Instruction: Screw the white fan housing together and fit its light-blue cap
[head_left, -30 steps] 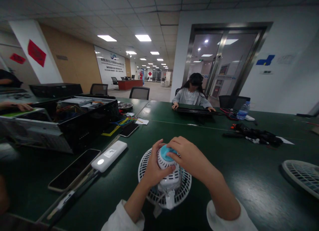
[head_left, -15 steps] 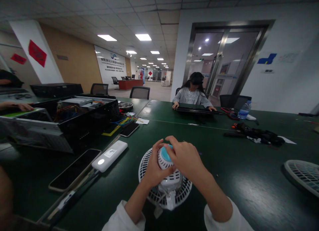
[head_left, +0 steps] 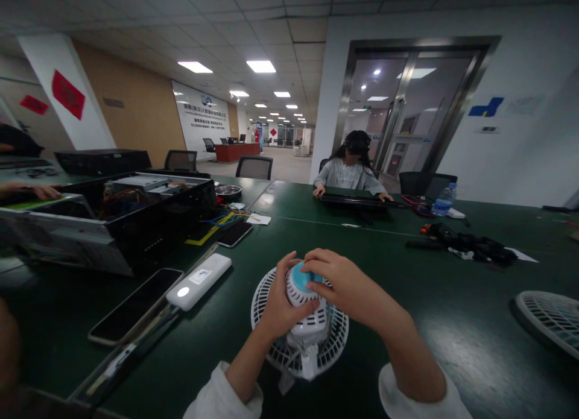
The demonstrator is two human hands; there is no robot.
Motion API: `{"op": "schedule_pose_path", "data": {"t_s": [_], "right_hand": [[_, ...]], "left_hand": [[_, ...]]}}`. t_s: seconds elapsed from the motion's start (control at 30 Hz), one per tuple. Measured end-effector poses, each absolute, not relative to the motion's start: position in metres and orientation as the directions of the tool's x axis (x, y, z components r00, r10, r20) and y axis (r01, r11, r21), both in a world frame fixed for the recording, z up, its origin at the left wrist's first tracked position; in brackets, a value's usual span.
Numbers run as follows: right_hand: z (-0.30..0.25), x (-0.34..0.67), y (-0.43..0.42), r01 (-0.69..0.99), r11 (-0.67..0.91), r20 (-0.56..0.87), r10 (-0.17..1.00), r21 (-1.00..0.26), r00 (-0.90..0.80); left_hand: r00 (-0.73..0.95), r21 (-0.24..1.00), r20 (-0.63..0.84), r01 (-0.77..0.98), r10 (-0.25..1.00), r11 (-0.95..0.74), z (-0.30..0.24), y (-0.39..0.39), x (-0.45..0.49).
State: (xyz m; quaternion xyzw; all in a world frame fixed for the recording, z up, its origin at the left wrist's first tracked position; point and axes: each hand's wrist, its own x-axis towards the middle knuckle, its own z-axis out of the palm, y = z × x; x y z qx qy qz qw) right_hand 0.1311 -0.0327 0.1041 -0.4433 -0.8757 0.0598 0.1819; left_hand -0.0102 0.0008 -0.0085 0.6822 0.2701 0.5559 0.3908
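A small white fan (head_left: 312, 324) lies grille-down on the green table in front of me, its motor housing pointing up. On top of the housing is a round light-blue knob (head_left: 299, 277). My left hand (head_left: 280, 304) is wrapped round the side of the white housing, thumb across its near face. From the right, my right hand (head_left: 337, 280) has its fingers closed over the blue knob, partly covering it. A white cord or tag hangs at the near side of the housing.
Left of the fan lie a white power bank (head_left: 201, 280) with a cable and a dark phone (head_left: 138, 304). An open computer case (head_left: 158, 226) stands farther left, with another person's hand on it. Another grille (head_left: 554, 316) rests at right. A person sits opposite, near a water bottle (head_left: 444, 199).
My right hand has shifted on the knob, its wrist swinging out to the right and its fingers curling lower over the blue top. My left hand stays round the housing.
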Motion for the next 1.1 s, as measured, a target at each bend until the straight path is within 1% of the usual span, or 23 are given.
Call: {"op": "schedule_pose_path", "data": {"t_s": [0.2,0.27,0.33,0.4,0.5,0.63,0.7,0.77,0.8,0.87,0.93,0.97,1.03,1.1], "right_hand": [[0.103,0.134,-0.025,0.72,0.629,0.292,0.776,-0.294,-0.559],[0.103,0.131,-0.023,0.735,0.62,0.306,0.781,-0.275,-0.544],[0.101,0.126,-0.021,0.776,0.592,0.309,0.796,-0.218,-0.521],[0.099,0.12,-0.02,0.838,0.525,0.297,0.832,-0.146,-0.469],[0.096,0.109,-0.022,0.933,0.356,0.284,0.901,-0.051,-0.328],[0.092,0.092,-0.028,0.989,0.138,0.278,0.95,0.043,-0.145],[0.092,0.085,-0.031,0.996,0.068,0.27,0.96,0.052,-0.079],[0.094,0.084,-0.034,0.999,0.042,0.239,0.97,0.007,-0.042],[0.096,0.086,-0.035,0.997,0.059,0.22,0.974,-0.041,-0.049],[0.102,0.095,-0.038,0.976,0.144,0.209,0.972,-0.164,-0.109],[0.107,0.108,-0.04,0.934,0.244,0.261,0.949,-0.261,-0.175],[0.109,0.114,-0.041,0.913,0.294,0.301,0.931,-0.282,-0.207],[0.111,0.125,-0.042,0.871,0.407,0.356,0.885,-0.276,-0.301],[0.11,0.131,-0.041,0.818,0.522,0.357,0.832,-0.244,-0.425]], "left_hand": [[0.229,0.835,0.545,-0.065,0.806,-0.546,-0.005,0.0,-0.01],[0.226,0.834,0.546,-0.059,0.807,-0.548,-0.005,0.0,-0.01],[0.225,0.835,0.545,-0.062,0.808,-0.546,-0.006,0.001,-0.009],[0.226,0.836,0.545,-0.075,0.807,-0.544,-0.007,0.002,-0.009],[0.222,0.831,0.553,-0.084,0.803,-0.55,-0.007,0.002,-0.009],[0.227,0.834,0.549,-0.085,0.804,-0.545,-0.005,0.001,-0.008],[0.218,0.829,0.556,-0.075,0.802,-0.555,-0.004,0.0,-0.008],[0.21,0.827,0.559,-0.066,0.802,-0.559,-0.004,0.0,-0.008],[0.21,0.828,0.557,-0.066,0.804,-0.557,-0.004,-0.001,-0.008],[0.214,0.833,0.551,-0.071,0.807,-0.549,-0.004,-0.001,-0.009],[0.224,0.837,0.544,-0.076,0.808,-0.542,-0.004,-0.001,-0.009],[0.228,0.837,0.543,-0.076,0.808,-0.541,-0.004,0.0,-0.009],[0.233,0.839,0.541,-0.075,0.808,-0.539,-0.004,0.0,-0.009],[0.23,0.841,0.537,-0.069,0.811,-0.537,-0.004,0.0,-0.009]]}}
